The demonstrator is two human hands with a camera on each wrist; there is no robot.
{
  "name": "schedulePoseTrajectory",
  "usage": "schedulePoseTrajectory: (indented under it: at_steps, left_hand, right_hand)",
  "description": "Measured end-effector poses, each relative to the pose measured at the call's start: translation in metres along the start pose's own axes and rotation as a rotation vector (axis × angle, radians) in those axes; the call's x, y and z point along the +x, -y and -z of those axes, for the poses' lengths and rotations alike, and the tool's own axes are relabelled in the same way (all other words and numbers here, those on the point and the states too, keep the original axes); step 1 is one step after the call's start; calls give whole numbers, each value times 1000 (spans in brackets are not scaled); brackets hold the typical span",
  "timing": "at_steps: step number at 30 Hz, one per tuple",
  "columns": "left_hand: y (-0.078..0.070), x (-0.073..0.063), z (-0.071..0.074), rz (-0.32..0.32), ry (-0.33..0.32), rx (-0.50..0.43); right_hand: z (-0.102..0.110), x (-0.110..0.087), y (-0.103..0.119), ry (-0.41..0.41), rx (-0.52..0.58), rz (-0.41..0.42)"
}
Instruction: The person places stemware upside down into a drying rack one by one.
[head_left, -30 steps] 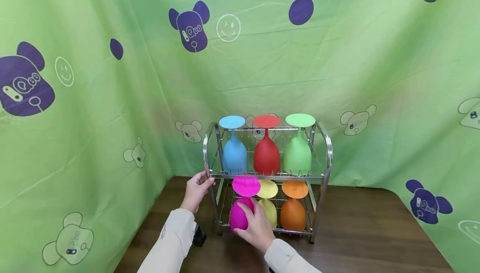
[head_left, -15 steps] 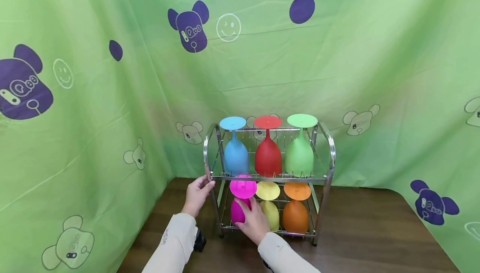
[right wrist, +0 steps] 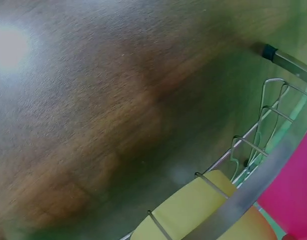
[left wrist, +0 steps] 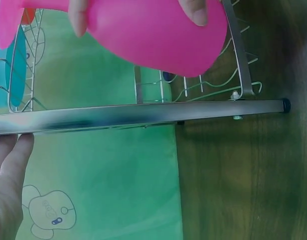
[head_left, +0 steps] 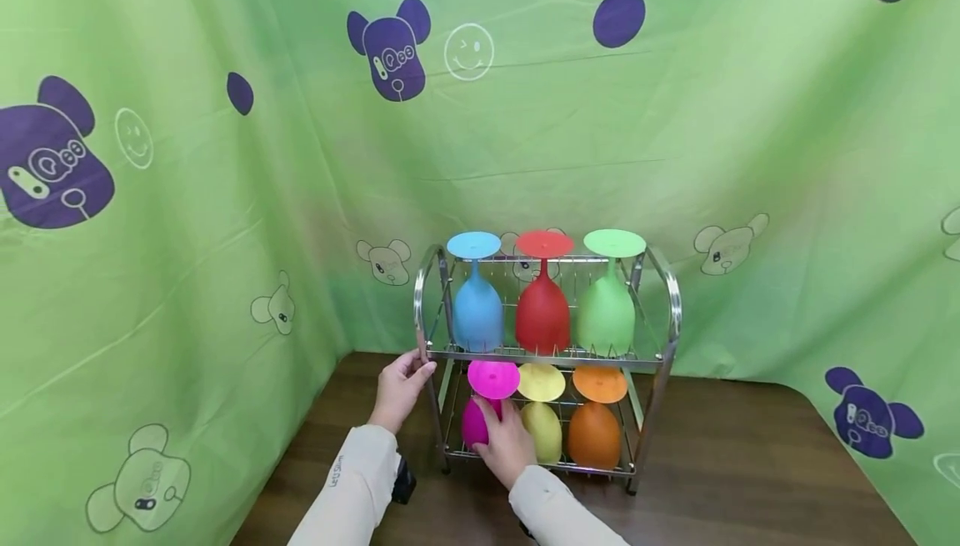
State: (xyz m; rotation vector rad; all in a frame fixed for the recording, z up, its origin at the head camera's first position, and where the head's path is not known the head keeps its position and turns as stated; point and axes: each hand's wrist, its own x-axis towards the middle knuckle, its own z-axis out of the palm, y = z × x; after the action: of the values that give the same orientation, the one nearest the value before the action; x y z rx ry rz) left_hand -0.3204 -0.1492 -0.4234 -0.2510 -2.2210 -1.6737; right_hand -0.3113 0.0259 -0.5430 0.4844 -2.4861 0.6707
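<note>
A pink goblet [head_left: 477,423] is upside down at the left of the metal rack's [head_left: 495,357] lower tier. My right hand [head_left: 508,448] holds its bowl from the right, thumb toward me. My left hand [head_left: 399,392] grips the rack's left post near the upper tier. In the left wrist view, the left hand's fingers [left wrist: 18,155] touch the post, and the goblet's bowl [left wrist: 158,37] shows beyond it. Only a fingertip of the right hand shows in the right wrist view, by the pink bowl [right wrist: 296,185].
Right of the pink goblet, yellow [head_left: 543,433] and orange [head_left: 595,438] goblets stand inverted. Blue [head_left: 477,313], red [head_left: 543,313] and light green [head_left: 606,313] ones fill the upper tier. The rack stands on a brown wooden table [head_left: 750,463] before a green patterned cloth [head_left: 555,129].
The pink goblet and my right hand have shifted slightly left along the lower tier, away from the yellow goblet. My left hand stays on the post. The head view has turned slightly.
</note>
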Motion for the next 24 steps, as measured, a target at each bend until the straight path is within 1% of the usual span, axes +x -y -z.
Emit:
schedulePoseTrajectory:
  at_steps: [3, 4, 7, 10, 16, 20, 22, 24]
  left_hand:
    - [-17, -6, 2, -15, 1, 26]
    - [-22, -8, 3, -11, 0, 25]
    - [-28, -9, 4, -12, 7, 43]
    - [-28, -9, 4, -16, 10, 46]
    - [-26, -9, 4, -18, 5, 31]
    - [-24, -9, 4, -23, 9, 39]
    - [-20, -7, 3, -30, 15, 39]
    - [-12, -4, 2, -26, 14, 32]
  right_hand:
    - [-2, 1, 0, 31, -9, -8]
    - [-3, 2, -1, 40, -18, -6]
    - [-5, 5, -3, 56, -43, -5]
    - [-8, 5, -5, 59, -46, -8]
    - [-13, -2, -6, 66, -71, 13]
    - [-15, -5, -5, 65, -59, -28]
    - [-16, -5, -5, 63, -54, -50]
    - [-16, -5, -5, 57, -55, -58]
